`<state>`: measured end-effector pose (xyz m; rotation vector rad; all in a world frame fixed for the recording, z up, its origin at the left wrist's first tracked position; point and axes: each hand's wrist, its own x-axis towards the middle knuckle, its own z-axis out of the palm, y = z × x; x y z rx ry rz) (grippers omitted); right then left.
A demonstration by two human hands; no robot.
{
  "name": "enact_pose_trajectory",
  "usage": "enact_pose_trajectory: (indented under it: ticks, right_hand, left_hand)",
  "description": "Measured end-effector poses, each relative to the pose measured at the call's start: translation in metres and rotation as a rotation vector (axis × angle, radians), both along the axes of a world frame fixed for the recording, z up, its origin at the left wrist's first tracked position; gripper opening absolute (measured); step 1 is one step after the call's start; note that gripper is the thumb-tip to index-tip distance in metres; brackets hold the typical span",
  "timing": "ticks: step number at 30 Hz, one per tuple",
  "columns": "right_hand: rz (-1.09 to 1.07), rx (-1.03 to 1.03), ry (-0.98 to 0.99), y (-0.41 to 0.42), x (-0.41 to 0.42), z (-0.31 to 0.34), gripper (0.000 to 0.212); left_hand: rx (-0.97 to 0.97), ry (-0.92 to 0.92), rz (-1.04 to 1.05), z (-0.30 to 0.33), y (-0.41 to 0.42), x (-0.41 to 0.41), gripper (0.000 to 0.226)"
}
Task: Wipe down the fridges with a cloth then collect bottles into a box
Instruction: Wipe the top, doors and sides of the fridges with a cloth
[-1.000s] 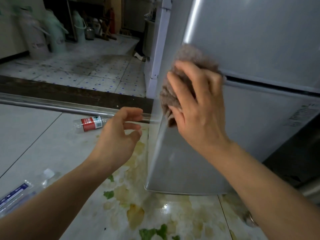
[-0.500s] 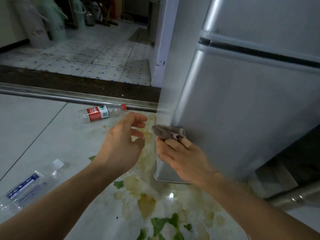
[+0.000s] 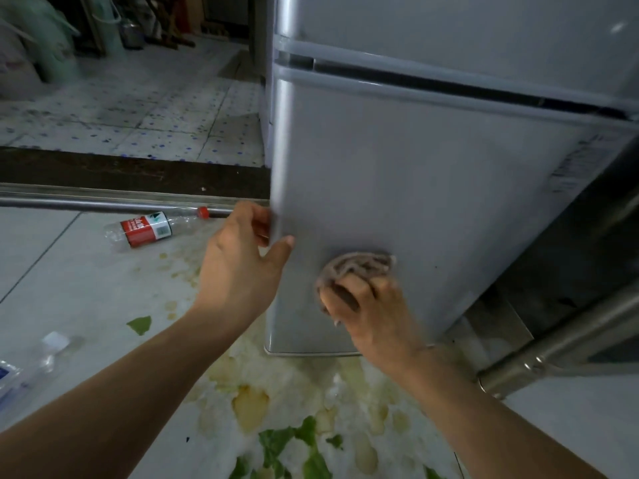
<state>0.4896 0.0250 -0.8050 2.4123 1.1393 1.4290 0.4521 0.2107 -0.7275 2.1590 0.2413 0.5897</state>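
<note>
Head view: bunched grey-brown cloth [image 3: 356, 269] is gripped by curled fingers [image 3: 349, 292] of R hand [image 3: 375, 314] & pressed on lower door of silver fridge [image 3: 432, 188]. Door edge is held by L hand [image 3: 242, 267], thumb in front. Clear red-labelled plastic bottle [image 3: 148, 229] lies on floor [image 3: 52, 271] nearby.

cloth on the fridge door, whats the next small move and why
Probably sweep the cloth right across the lower door. The right hand presses it low near the left edge, which the left hand grips, and the door's right side looks unwiped.
</note>
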Motion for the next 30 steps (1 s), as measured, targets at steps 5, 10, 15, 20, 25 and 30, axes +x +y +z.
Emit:
enact_pose_trajectory:
  ticks: [5, 10, 15, 20, 25, 30]
  right_hand:
    - [-0.004, 0.133, 0.013, -0.013, 0.003, 0.027, 0.035]
    - [-0.142, 0.494, 0.012, -0.039, 0.018, 0.079, 0.045]
    - [-0.243, 0.569, 0.128, -0.05, 0.004, 0.005, 0.057]
    - [-0.258, 0.508, 0.276, -0.064, -0.003, -0.003, 0.056]
    - [-0.248, 0.928, 0.19, -0.081, 0.021, 0.079, 0.045]
    - [-0.33, 0.889, 0.244, -0.078, 0.018, 0.043, 0.047]
  left_hand:
    - [0.082, -0.027, 0.013, -0.005, -0.001, 0.001, 0.023]
    - [0.097, -0.061, 0.032, -0.011, -0.004, 0.0, 0.021]
    - [0.096, -0.049, 0.044, -0.013, -0.004, 0.0, 0.021]
    - [0.054, -0.029, 0.066, -0.012, -0.008, -0.002, 0.026]
    - [0.082, -0.018, 0.089, -0.019, -0.013, -0.007, 0.026]
    - [0.08, 0.052, 0.114, -0.03, -0.02, -0.005, 0.027]
